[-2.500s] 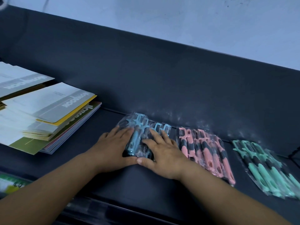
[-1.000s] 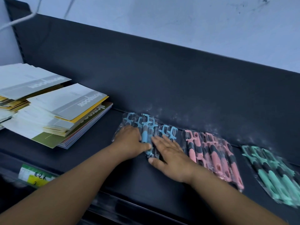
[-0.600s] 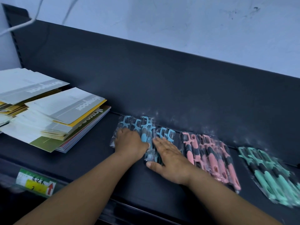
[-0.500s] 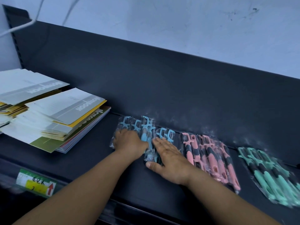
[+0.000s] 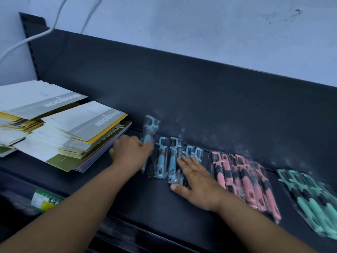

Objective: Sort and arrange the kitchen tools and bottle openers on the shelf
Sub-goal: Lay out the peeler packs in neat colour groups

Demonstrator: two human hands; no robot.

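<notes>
From the head view, a dark shelf (image 5: 145, 199) with a tall dark back panel (image 5: 200, 99) runs below a pale wall (image 5: 200, 24).

The left hand (image 5: 130, 154) has its fingers clenched round the handle of one blue kitchen tool (image 5: 149, 128) in a clear wrapper. The tool is tipped up, its forked head near the back panel. Most of the handle is hidden inside the hand.

Just to the right, the other blue kitchen tools (image 5: 161, 161) lie side by side on the shelf, heads toward the back panel. The right hand (image 5: 197, 183) rests flat on the right part of this group, fingers straight and released, covering the tools beneath it.

Further right lies a row of pink kitchen tools (image 5: 246, 183) with dark grips, also wrapped. Beyond them are mint-green kitchen tools (image 5: 310, 199), which blur into each other and are cut off by the frame's right edge.

On the left of the shelf sit stacks of booklets (image 5: 73, 136). Their grey cover bands carry an upside-down word that seems to read "Notebook". The small print above it is too fine to read. The leftmost stack runs out of frame.

A green and yellow price label (image 5: 45, 199) sits on the shelf's front edge. It bears dark handwriting that is too blurred to make out.
</notes>
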